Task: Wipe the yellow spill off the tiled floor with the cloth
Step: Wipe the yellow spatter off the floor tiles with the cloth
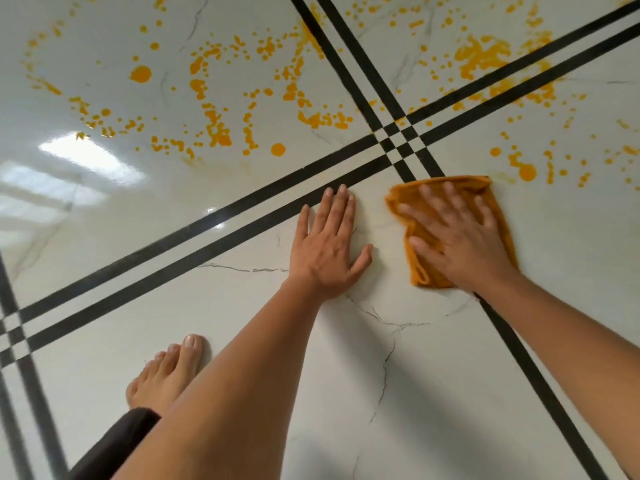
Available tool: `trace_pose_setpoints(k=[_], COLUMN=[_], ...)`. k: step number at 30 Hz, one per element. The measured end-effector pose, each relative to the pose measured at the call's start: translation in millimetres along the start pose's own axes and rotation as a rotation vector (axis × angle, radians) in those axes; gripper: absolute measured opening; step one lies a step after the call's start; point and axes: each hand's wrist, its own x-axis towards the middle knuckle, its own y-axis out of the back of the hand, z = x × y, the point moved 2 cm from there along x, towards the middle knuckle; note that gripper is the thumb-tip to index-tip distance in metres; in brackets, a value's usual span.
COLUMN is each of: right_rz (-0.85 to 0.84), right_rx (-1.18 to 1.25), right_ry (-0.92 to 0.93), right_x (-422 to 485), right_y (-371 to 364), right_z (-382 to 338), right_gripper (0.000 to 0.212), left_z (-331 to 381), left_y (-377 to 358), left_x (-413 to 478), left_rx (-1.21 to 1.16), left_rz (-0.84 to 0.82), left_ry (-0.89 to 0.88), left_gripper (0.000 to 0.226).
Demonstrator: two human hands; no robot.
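Tiled floor (346,393) | left hand (329,244) flat on tile, just left of cloth (403,197), apart from it | right hand (457,240) flat on top of cloth | cloth on the near side of band crossing (398,140) | spill (141,74) scattered beyond both hands | foot (169,372) behind left hand, further left.

A bare foot (169,372) rests flat on the floor (450,393) near the lower left, toes pointing away from the person. Just below it lies the edge of a dark garment (117,441). Paired black bands (207,252) run diagonally and cross another pair in a small checker toward the upper right. A bright light reflection (86,157) shows at the left edge. Thin grey veins (382,379) run through the near tile.
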Motion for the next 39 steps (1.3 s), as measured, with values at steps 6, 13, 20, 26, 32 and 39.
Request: trace_pose_setpoints(k=[6,13,20,26,32,39], right_rz=[-0.025,-0.144,-0.164,-0.245,-0.256,0.010], right_rx=[0.044,0.123,0.163,0.213,0.293,0.152], right_ry=[-0.114,-0.392,-0.459,-0.656,-0.762,-0.751], right_x=[-54,-25,-27,-15,3,17], right_y=[-9,9,13,23,24,17], right_z=[-8,43,39,27,37,76], right_gripper=[0.058,0.060,0.070,0.069,0.062,0.059], left_z=[34,65,97,101,101,112], left_y=[4,12,8,9,11,5], left_x=[12,39,76,104,125,151], left_rx=[-0.006,0.064,-0.023,-0.161,-0.177,-0.124], left_rz=[-0.105,-0.177,-0.102,-0.153,-0.114,-0.064], left_ry=[-0.059,-0.126,-0.136,-0.080,-0.212,-0.232], left_gripper=[0.075,0.070,0.069,0.073,0.066,0.062])
